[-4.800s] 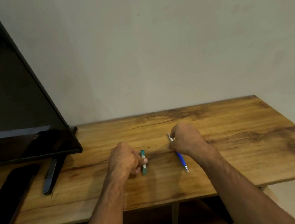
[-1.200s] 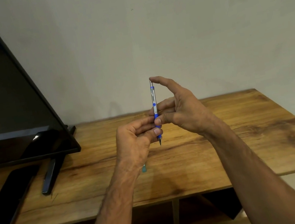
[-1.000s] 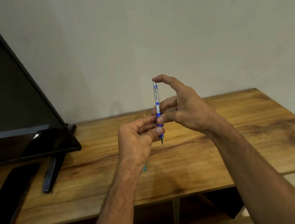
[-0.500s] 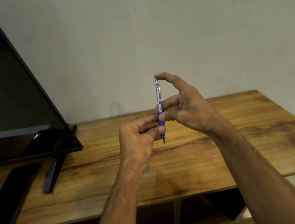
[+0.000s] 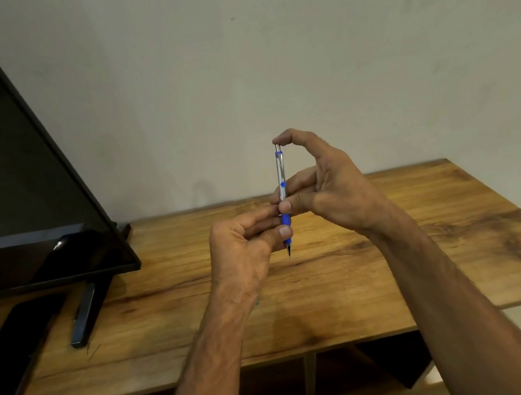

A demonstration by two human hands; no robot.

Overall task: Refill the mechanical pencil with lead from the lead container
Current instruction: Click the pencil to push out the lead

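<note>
A blue and silver mechanical pencil (image 5: 280, 173) stands upright in the air above the wooden table (image 5: 399, 242), tip pointing down. My left hand (image 5: 244, 252) pinches its blue grip near the tip. My right hand (image 5: 322, 183) holds the barrel with its lower fingers, and its index finger rests on the top cap. The green lead container lies on the table behind my left wrist; only a sliver (image 5: 257, 301) shows.
A black TV (image 5: 10, 206) stands at the left on a dark foot (image 5: 83, 315). A black phone (image 5: 11, 352) lies flat near the table's left front edge. Open shelves sit under the tabletop. A plain wall is behind.
Both hands lifted from the table, and the pencil came up from lying flat to upright in both hands. Over the last second the right index finger settled on the cap.
</note>
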